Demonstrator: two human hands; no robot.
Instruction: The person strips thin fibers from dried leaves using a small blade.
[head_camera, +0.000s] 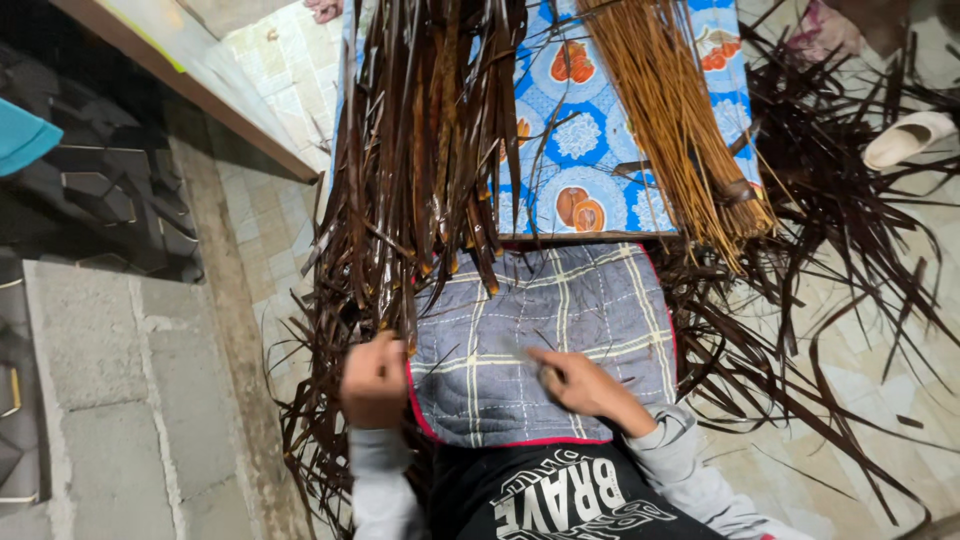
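On lap, over checked grey cloth (560, 330) | left hand (372, 382) fisted around dark palm-leaf strips (420, 170) beside cloth | right hand (580, 385) fingers bent, holding unclear | risk: blurred left-hand pull may snag tangled strips, tearing them.

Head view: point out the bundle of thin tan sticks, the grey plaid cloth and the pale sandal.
Bundle of thin tan sticks (672, 110), head view, mid-length.
Grey plaid cloth (590, 300), head view, bare upper middle.
Pale sandal (906, 138), head view, its strap.
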